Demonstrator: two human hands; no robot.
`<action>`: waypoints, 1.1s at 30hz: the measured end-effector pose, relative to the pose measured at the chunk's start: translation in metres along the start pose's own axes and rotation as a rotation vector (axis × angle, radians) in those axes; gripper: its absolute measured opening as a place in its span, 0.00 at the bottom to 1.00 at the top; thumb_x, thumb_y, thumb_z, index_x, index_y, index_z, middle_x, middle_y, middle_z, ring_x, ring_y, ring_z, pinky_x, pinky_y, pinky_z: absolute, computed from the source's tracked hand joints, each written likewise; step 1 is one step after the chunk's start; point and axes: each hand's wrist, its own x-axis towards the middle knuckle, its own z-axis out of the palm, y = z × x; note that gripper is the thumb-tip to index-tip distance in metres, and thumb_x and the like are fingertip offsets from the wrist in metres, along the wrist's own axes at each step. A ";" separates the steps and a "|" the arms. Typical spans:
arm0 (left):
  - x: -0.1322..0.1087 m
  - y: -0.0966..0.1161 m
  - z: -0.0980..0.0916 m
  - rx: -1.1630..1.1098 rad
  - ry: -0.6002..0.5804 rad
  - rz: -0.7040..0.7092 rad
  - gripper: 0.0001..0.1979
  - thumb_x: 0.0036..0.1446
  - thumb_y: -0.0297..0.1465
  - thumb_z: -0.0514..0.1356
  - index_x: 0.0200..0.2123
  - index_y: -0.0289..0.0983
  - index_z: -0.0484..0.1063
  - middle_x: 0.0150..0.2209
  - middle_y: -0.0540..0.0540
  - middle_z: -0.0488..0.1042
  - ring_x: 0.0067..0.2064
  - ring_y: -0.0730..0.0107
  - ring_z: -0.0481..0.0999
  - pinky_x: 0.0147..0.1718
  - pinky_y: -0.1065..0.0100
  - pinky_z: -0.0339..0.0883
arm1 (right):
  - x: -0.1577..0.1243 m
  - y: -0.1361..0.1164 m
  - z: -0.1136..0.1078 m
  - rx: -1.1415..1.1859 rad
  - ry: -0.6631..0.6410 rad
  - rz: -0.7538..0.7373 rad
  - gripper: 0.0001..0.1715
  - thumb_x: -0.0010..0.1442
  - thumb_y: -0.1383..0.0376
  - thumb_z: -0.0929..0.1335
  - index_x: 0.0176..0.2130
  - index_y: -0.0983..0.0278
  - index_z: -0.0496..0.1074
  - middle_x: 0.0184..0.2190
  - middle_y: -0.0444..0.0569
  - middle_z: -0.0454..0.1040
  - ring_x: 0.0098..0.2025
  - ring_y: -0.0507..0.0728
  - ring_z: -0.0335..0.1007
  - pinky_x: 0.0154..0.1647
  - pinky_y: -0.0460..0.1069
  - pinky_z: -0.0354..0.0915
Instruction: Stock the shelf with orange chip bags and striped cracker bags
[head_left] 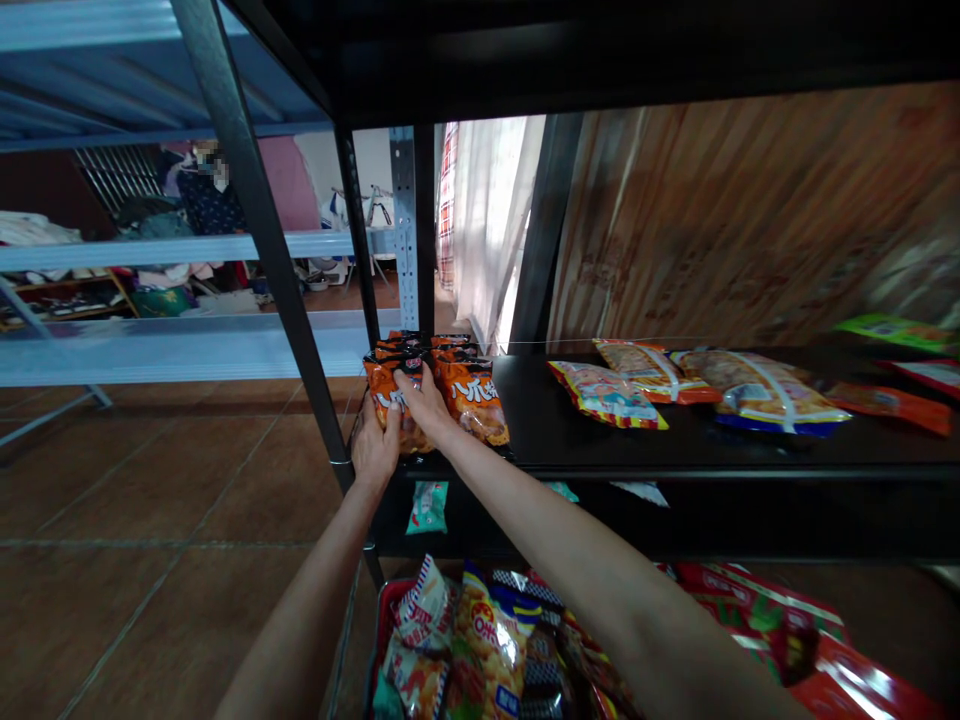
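Red basket [384, 612], below the left end of the black shelf [529, 425]: holds a red-and-white packet [425, 615], a yellow snack packet [487, 650] and others, partly covered by the right forearm.

Red packets [757, 592], several, glossy: below the shelf, toward its right.

Teal packet [428, 508]: on the tier under the shelf, near its left end.

Left hand [375, 440] and right hand [424, 402]: at the shelf's left front corner, both clamped on one orange packet [411, 428], the left at its left side, the right at its right side, thumbs over the front. The packet stands on the shelf, tilted back.

Second orange packet [474, 402], matching: just beside it on the shelf; more orange packets [452, 343] in rows behind.

Pink-and-yellow packet [607, 395], orange-ended packet [654, 370] and large white-banded packet [761, 388]: lying flat, mid-shelf to right.

Green packet [896, 332]: far right end of the shelf, blurred.

Brown panel [750, 220]: upright behind the shelf.

Pale curtain [487, 220]: beyond the shelf's left half.

Pale blue rack [180, 348]: left of the shelf, with heaped clothes [37, 228] beyond.
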 end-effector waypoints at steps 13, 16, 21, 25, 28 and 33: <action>0.003 -0.003 0.002 -0.079 -0.023 0.071 0.29 0.60 0.41 0.51 0.61 0.33 0.57 0.57 0.33 0.67 0.58 0.52 0.67 0.55 0.53 0.60 | -0.006 -0.003 -0.008 -0.110 0.028 -0.056 0.40 0.58 0.50 0.63 0.64 0.62 0.52 0.59 0.57 0.65 0.61 0.64 0.61 0.62 0.59 0.54; 0.008 -0.001 -0.002 -0.086 -0.012 0.111 0.28 0.59 0.40 0.53 0.60 0.35 0.59 0.57 0.35 0.68 0.58 0.54 0.67 0.56 0.53 0.60 | -0.017 -0.002 -0.005 -0.115 0.051 -0.062 0.41 0.60 0.53 0.62 0.66 0.63 0.45 0.62 0.56 0.61 0.64 0.63 0.55 0.64 0.59 0.51; 0.015 -0.001 -0.007 -0.051 0.006 0.143 0.28 0.58 0.40 0.54 0.60 0.35 0.60 0.57 0.37 0.68 0.58 0.55 0.67 0.56 0.54 0.60 | -0.024 -0.003 0.003 -0.137 0.075 -0.051 0.39 0.62 0.57 0.59 0.67 0.66 0.42 0.62 0.58 0.60 0.64 0.63 0.57 0.63 0.60 0.53; 0.008 -0.004 -0.006 -0.044 0.002 0.108 0.31 0.61 0.40 0.51 0.64 0.34 0.50 0.60 0.34 0.64 0.59 0.53 0.66 0.56 0.51 0.61 | -0.026 0.001 0.009 -0.185 0.102 -0.086 0.39 0.63 0.57 0.58 0.67 0.66 0.42 0.63 0.58 0.59 0.63 0.64 0.58 0.62 0.60 0.55; -0.001 -0.006 -0.002 0.000 0.020 0.110 0.32 0.63 0.42 0.46 0.65 0.32 0.47 0.62 0.32 0.61 0.61 0.51 0.64 0.56 0.50 0.60 | -0.029 0.005 0.011 -0.222 0.111 -0.094 0.39 0.64 0.55 0.57 0.67 0.66 0.42 0.62 0.60 0.59 0.62 0.66 0.60 0.60 0.61 0.56; -0.008 -0.010 0.003 0.067 0.105 0.233 0.30 0.64 0.41 0.45 0.64 0.32 0.51 0.62 0.33 0.61 0.61 0.53 0.63 0.57 0.51 0.59 | -0.028 0.007 0.010 -0.244 0.115 -0.097 0.39 0.64 0.54 0.57 0.67 0.65 0.40 0.62 0.60 0.60 0.61 0.66 0.61 0.60 0.61 0.57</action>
